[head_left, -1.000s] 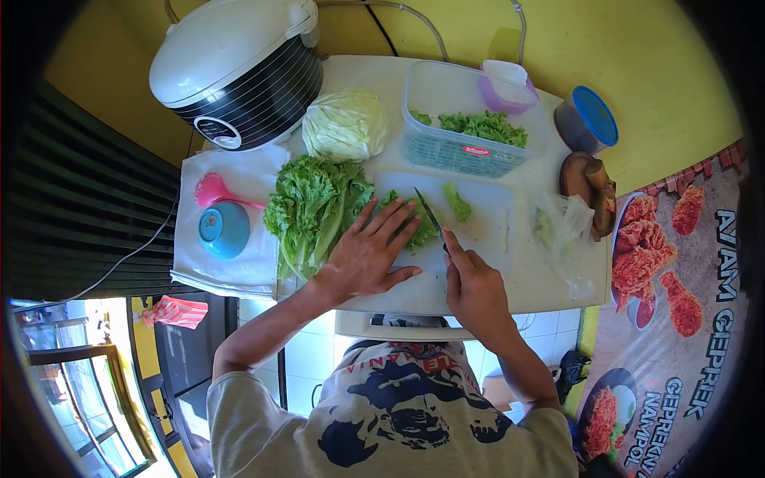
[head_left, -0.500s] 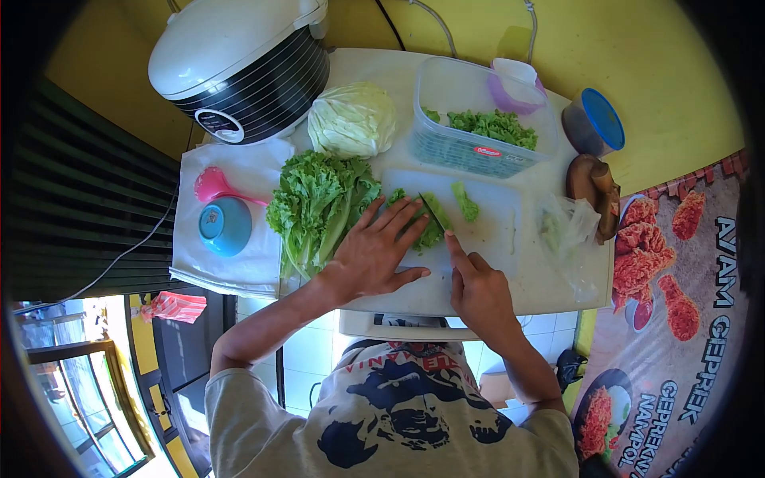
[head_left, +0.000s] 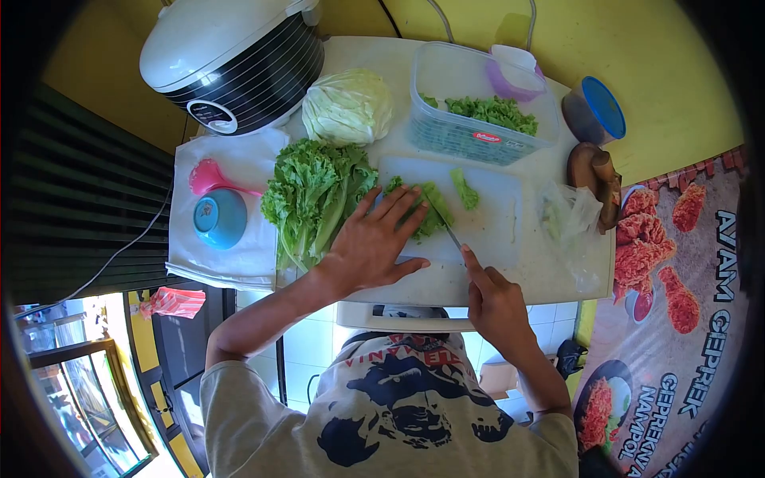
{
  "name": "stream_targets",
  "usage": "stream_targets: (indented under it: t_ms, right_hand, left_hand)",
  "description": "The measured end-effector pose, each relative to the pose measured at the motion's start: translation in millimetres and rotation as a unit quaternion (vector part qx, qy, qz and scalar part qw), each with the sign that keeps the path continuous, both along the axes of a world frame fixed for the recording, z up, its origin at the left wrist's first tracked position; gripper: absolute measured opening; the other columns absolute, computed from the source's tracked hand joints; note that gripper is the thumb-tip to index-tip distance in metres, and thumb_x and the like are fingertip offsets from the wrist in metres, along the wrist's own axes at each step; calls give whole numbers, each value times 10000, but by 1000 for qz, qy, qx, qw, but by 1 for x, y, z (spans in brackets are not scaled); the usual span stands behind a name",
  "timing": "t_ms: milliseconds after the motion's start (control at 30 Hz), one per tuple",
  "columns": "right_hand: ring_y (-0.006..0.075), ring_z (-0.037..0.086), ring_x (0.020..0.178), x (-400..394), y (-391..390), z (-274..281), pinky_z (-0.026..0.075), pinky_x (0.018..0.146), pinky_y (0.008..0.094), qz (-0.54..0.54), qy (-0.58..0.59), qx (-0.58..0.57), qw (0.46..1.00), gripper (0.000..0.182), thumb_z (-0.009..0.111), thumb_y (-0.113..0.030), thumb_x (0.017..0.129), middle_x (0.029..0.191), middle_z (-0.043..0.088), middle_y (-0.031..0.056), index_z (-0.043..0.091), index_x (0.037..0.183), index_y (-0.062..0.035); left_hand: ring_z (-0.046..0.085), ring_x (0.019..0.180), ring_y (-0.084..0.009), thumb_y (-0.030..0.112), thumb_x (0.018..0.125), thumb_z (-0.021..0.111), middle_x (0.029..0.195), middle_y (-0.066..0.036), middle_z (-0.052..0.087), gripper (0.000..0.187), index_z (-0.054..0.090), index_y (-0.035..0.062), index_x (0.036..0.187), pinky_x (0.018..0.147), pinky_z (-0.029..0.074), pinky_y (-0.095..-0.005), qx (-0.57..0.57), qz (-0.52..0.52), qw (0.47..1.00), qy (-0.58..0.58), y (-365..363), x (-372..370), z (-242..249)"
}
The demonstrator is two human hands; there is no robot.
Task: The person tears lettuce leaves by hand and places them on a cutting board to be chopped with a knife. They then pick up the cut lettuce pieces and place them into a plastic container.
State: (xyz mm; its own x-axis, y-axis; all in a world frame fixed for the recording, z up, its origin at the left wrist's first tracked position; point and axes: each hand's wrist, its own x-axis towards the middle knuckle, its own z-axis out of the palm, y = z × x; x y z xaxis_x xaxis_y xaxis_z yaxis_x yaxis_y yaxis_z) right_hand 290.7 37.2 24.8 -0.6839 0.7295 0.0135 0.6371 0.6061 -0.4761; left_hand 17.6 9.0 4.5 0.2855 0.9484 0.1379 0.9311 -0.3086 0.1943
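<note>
My right hand (head_left: 500,309) grips a knife (head_left: 455,237), its index finger stretched along the top near the blade. The blade slants up and left, with its tip at a strip of green lettuce (head_left: 437,205) on the white cutting board (head_left: 496,231). Fingers stretched out flat, my left hand (head_left: 370,237) rests over the lettuce at the board's left side, and its thumb points right. Its fingers hide part of the lettuce. Beside that hand lies a bunch of leafy lettuce (head_left: 315,187). One cut lettuce piece (head_left: 464,191) sits apart on the board.
Behind the board are a cabbage (head_left: 348,107) and a clear plastic box (head_left: 478,147) holding lettuce and a purple-and-white cup. A rice cooker (head_left: 239,72), blue bowl (head_left: 220,219) and pink ladle (head_left: 209,177) are left. A plastic bag (head_left: 570,211) and blue-lidded container (head_left: 594,111) are right.
My right hand has drawn the knife back toward me and slightly right. My left hand stays spread over the lettuce. The whole view has shifted a little.
</note>
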Motion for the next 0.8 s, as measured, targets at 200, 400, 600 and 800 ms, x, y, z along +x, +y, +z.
stream_targets:
  t_ms: [200,400,600,800]
  right_hand:
    - [308,635,544,27,-13,2,542,525,445,5,22,0,1000,657,637,-5,944,761,631,136,489,1577,-97]
    - [377,685,682,2,-1,10,554,655,435,-55,102,-36,993,549,612,31,979,871,698,223,563,1516,-72]
    - [381,705,693,-7,11,-10,575,652,449,-41,66,-4,997,545,607,1,994,885,705,219,546,1529,-82]
    - [346,691,609,5,21,-15,575,579,443,-56,61,58,995,557,611,-57,1012,838,692,178,510,1558,-94]
  left_hand:
    - [373,1538,-352,634,973,612,1621,-190,434,839,461,66,1572,1267,262,-579,3,1,1000,7,-1,0,-5]
    - [364,1545,-353,639,970,613,1637,-191,415,843,443,101,1596,1269,251,-594,11,2,1000,14,-3,-1,-8]
    - [340,1553,-381,640,961,630,1663,-199,366,789,434,254,1621,1267,229,-626,1,0,1000,16,-6,1,-1]
    - [311,1566,-386,655,963,615,1672,-203,347,787,429,270,1624,1264,202,-654,9,4,999,30,-1,8,-5]
